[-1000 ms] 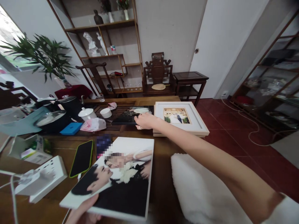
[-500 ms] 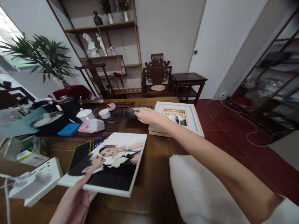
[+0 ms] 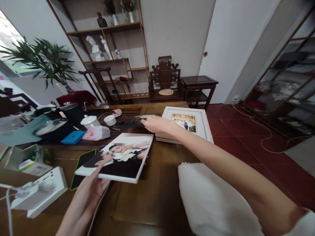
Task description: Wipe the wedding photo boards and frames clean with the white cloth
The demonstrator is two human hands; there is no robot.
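Left hand (image 3: 94, 182): grasping white-edged rectangular photo panel (image 3: 123, 167), tilted above brown wooden table (image 3: 147, 209)
Right hand (image 3: 155, 124): grasping flat dark panel (image 3: 136, 122) by its edge
Pale-wood-framed picture (image 3: 184, 124): already laid flat; neither panel put down yet, apparently

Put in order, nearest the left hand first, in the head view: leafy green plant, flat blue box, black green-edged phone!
1. Black green-edged phone: just left of the left hand.
2. Flat blue box: farther forward, to the left.
3. Leafy green plant: farthest, at the back left.
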